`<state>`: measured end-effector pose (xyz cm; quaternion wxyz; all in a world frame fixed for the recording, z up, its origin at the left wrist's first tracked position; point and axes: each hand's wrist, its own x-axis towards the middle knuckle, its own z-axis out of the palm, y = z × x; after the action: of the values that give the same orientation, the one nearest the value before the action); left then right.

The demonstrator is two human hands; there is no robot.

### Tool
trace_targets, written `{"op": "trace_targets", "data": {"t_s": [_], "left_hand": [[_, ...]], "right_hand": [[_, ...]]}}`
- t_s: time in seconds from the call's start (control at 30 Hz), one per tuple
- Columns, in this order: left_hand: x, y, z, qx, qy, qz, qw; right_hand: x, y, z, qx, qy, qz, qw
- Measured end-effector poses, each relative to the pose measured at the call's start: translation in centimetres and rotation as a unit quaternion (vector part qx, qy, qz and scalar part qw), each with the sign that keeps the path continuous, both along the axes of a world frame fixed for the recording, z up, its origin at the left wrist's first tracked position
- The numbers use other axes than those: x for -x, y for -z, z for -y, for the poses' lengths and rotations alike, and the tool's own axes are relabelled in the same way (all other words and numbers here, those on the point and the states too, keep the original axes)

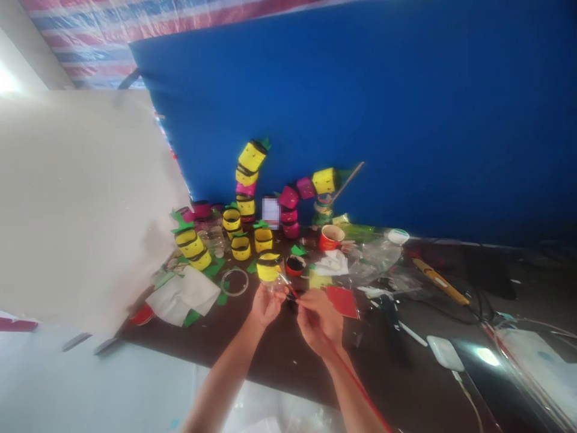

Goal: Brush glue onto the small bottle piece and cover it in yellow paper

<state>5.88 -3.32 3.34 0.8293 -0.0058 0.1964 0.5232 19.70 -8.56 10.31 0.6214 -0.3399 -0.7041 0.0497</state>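
Left hand (267, 308), narrow grip on yellow-banded clear cup (269, 270), right hand (321, 319), pinching slender red-handled tool (356, 382)

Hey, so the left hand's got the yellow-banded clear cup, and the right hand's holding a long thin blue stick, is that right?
Not quite: the long thin stick is red, not blue, as the head view shows. The right hand does hold it, and the left hand does have the yellow-banded clear cup.
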Motion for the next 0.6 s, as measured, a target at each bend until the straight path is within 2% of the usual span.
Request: {"op": "trace_targets", "data": {"t_s": [0.2, 0.33, 0.43, 0.6], "left_hand": [[0.2, 0.4, -0.2, 0.008, -0.006, 0.017, 1.000], [1.4, 0.7, -0.3, 0.016, -0.027, 0.044, 0.999], [2.3, 0.7, -0.2, 0.018, -0.063, 0.058, 0.996], [1.9, 0.8, -0.5, -0.001, -0.093, 0.032, 0.995]], "right_hand": [[-0.1, -0.2, 0.2, 0.001, 0.001, 0.005, 1.000], [-1.0, -0.2, -0.7, 0.068, 0.015, -0.027, 0.997], [-2.1, -0.1, -3.1, 0.183, 0.046, -0.031, 0.981], [-2.6, 0.7, -8.9, 0.227, 0.020, 0.028, 0.973]]}}
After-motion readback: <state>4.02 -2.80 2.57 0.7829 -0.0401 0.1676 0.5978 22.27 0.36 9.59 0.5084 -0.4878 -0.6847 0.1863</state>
